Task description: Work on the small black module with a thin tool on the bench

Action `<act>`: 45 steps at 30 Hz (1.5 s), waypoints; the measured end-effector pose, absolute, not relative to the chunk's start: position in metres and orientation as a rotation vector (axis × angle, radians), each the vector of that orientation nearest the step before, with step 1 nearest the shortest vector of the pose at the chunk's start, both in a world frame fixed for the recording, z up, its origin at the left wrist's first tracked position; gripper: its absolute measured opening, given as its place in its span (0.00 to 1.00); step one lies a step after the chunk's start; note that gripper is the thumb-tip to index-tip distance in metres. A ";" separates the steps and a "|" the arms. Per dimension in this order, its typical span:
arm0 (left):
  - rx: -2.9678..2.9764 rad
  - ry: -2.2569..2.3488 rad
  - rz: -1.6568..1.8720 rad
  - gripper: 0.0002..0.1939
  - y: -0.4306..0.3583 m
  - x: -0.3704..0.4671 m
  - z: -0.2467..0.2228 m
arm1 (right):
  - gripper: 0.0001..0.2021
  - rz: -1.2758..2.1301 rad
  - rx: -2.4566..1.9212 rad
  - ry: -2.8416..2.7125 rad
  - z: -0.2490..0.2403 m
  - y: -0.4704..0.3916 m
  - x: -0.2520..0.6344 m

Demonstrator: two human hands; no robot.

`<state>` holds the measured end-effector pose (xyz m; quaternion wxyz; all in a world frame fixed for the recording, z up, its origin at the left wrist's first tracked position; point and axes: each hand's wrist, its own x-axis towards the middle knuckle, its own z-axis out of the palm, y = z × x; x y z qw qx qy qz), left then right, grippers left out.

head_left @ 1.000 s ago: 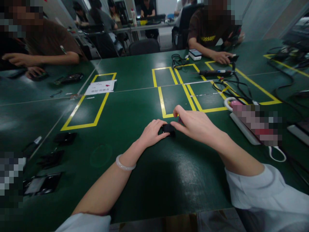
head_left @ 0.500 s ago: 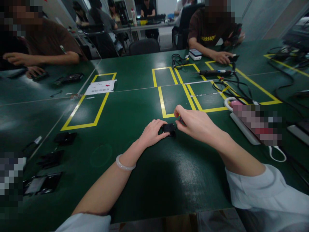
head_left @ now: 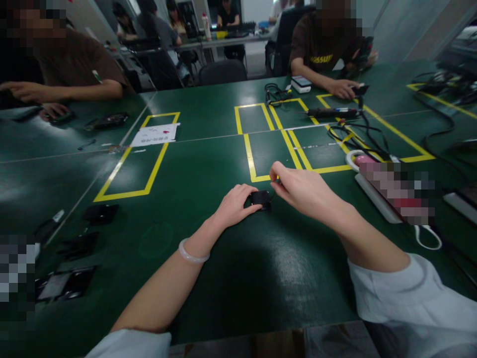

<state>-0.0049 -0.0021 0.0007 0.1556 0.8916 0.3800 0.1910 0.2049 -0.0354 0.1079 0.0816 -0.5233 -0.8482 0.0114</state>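
A small black box-shaped part [head_left: 261,199] rests on the green table [head_left: 223,278] in front of me. My left hand [head_left: 238,204] grips it from its left side, thumb in front and fingers behind. Just to the right of the part, my right hand [head_left: 298,191] is closed in a pinch. What its fingertips hold is hidden or too small to name; a thin dark line shows between them and the black part.
Several black parts [head_left: 76,243] lie at the left. To the right are a pink object [head_left: 367,161] with a white loop, and black cables [head_left: 367,132]. Yellow tape frames [head_left: 253,164] mark the table. A paper sheet [head_left: 154,134] lies far left. Two co-workers sit opposite.
The fingers of my right hand have shifted slightly beside the black part. My left hand stays in place. At the far left, a co-worker's hand has moved a little to the left.
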 end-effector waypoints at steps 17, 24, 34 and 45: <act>2.545 1.083 0.556 0.20 -0.002 -0.005 -0.001 | 0.11 -0.092 -1.683 -2.604 0.111 -0.036 0.203; 2.558 1.099 0.553 0.19 -0.001 -0.005 -0.003 | 0.12 -0.087 -1.690 -2.578 0.111 -0.037 0.201; 2.568 1.086 0.544 0.19 -0.001 -0.006 -0.001 | 0.10 0.065 -1.524 -2.546 0.109 -0.038 0.204; 2.552 1.095 0.538 0.20 -0.002 -0.005 0.000 | 0.10 0.074 -1.582 -2.574 0.109 -0.037 0.203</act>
